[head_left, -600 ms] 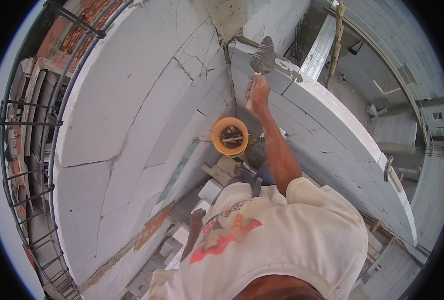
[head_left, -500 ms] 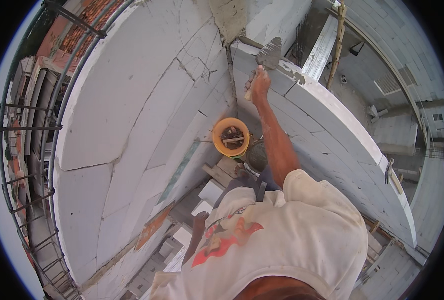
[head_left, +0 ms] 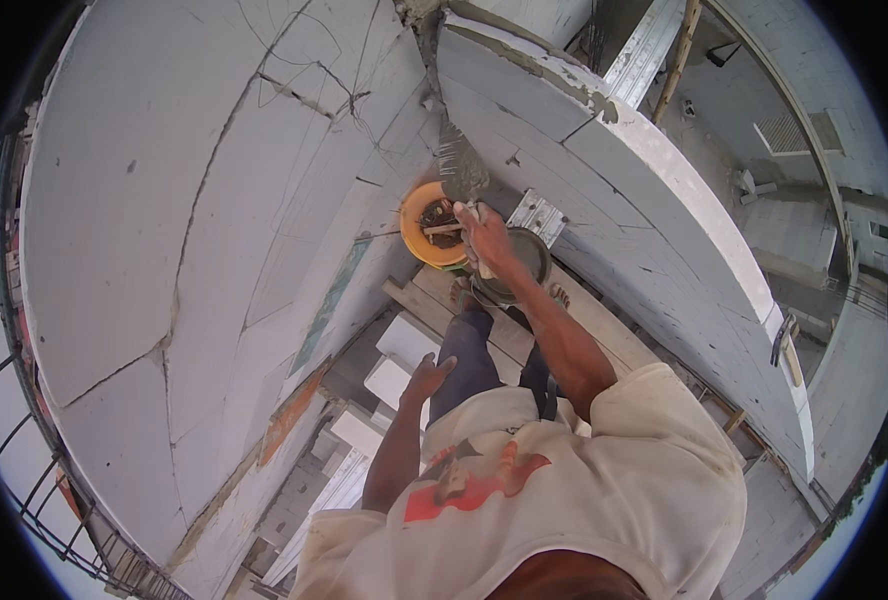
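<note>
- One trowel (head_left: 462, 165) is in view, held by the right hand (head_left: 486, 240); its blade sits above the inner corner where two block walls meet, just beside the orange bucket's far rim.
- The right hand's fingers are wrapped around the trowel's handle.
- The left hand (head_left: 429, 377) is near the left thigh, fingers loosely extended with nothing seen between them; whether it touches the trousers (head_left: 474, 350) I cannot tell.
- Two buckets stand in the corner: one orange bucket (head_left: 416, 243) with wood scraps inside, one dark bucket (head_left: 534, 262) to its right.
- Two walls flank the work: a left wall (head_left: 114, 230) with loose wire against it, and a right wall (head_left: 664, 225) with grey mortar (head_left: 589, 97) along the far part of its top.
- One hammer-like tool (head_left: 793, 365) lies on the right wall's near top edge.
- Two bare feet show on wooden boards (head_left: 419, 305); several white blocks (head_left: 389, 380) are below, on the left.
- The right hand and forearm block part of the dark bucket; the hand also covers a bit of the orange one.
- The trowel's blade points away from the person, into the corner; its long axis runs up the view, leaning slightly left.
</note>
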{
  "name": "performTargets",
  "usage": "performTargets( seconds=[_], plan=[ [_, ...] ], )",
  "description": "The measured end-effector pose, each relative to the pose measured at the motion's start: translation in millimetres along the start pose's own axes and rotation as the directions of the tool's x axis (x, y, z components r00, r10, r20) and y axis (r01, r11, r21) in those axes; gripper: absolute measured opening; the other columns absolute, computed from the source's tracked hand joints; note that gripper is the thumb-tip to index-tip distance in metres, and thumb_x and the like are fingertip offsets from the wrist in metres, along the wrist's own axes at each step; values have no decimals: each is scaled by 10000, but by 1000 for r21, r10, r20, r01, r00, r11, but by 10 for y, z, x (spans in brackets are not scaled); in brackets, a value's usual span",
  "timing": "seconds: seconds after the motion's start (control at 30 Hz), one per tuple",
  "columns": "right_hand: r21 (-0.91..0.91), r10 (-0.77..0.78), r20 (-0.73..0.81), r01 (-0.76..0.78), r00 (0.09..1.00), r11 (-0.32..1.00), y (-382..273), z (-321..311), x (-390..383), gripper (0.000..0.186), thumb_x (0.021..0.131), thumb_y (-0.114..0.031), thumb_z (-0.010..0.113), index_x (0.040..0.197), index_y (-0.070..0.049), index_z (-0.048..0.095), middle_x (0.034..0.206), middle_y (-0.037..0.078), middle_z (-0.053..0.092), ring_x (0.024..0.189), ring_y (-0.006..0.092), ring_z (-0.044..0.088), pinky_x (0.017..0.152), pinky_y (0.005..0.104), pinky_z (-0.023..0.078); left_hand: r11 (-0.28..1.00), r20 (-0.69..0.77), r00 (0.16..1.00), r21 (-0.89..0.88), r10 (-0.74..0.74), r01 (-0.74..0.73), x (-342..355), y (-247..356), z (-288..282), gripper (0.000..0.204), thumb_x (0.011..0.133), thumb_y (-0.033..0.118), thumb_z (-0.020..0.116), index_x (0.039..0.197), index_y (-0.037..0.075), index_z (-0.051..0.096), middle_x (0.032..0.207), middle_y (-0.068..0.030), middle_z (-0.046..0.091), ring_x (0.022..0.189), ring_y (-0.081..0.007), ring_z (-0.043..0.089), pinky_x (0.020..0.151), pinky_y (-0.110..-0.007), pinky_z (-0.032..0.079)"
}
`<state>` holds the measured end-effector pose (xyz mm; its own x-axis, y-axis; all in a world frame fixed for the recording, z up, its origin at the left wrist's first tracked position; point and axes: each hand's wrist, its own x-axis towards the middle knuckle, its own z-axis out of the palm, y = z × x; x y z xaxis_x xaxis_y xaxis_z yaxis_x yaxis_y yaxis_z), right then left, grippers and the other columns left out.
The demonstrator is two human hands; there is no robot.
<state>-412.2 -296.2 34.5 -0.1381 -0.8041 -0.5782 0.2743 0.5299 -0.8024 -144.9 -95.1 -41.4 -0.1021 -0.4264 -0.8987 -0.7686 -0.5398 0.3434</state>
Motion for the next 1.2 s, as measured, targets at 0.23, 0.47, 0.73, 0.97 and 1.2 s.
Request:
performTargets(
  seconds=[0.23, 0.47, 0.73, 0.97, 1.2],
  plan=[
    [-775, 170, -27, -128, 985, 619, 2861, -1747, 43, 395, 978, -370, 637, 1125, -6, 597, 806, 165, 669, 676, 277, 676, 585, 431, 541, 893, -92, 958, 347, -272, 287, 209, 637, 1231, 1191, 787, 524, 789, 1562, -81, 116, 1466, -319, 412, 1298, -480, 517, 1075, -518, 450],
    [-952, 229, -226, -265, 947, 157, 3826, -2461, 934, 432, 929, -338, 599, 1246, -46, 620, 1143, 251, 697, 1102, 433, 667, 933, 534, 536, 882, -287, 877, 164, -385, 441, 782, 495, 1768, 941, 791, 461, 779, 1455, -58, 361, 1332, -271, 496, 1241, -448, 551, 1015, -534, 488],
    [-965, 309, 188, 116, 932, 236, 4851, -2481, 1468, 327, 945, -322, 592, 1088, -48, 701, 1117, 213, 713, 1041, 411, 691, 911, 518, 539, 885, -347, 859, 137, -377, 444, 786, 302, 2045, 833, 787, 458, 767, 1402, -10, 459, 1266, -207, 525, 1185, -425, 565, 988, -536, 488],
    [-798, 312, 240, 5, 919, 602, 4267, -2615, 974, 467, 890, -406, 720, 1133, -8, 699, 1053, 249, 711, 1033, 388, 691, 899, 465, 540, 886, -353, 862, 153, -364, 437, 757, 217, 2037, 838, 793, 459, 763, 1413, -10, 449, 1289, -225, 520, 1202, -440, 552, 1004, -541, 478],
    [-673, 160, 274, 70, 948, 737, 2733, -2593, -55, 736, 893, -494, 734, 1284, 118, 614, 1278, 304, 649, 1215, 382, 636, 1074, 407, 467, 954, -306, 929, 147, -209, 263, 627, 371, 1724, 828, 839, 462, 733, 1427, -37, 433, 1349, -288, 494, 1243, -472, 530, 1028, -547, 464]
  ],
)
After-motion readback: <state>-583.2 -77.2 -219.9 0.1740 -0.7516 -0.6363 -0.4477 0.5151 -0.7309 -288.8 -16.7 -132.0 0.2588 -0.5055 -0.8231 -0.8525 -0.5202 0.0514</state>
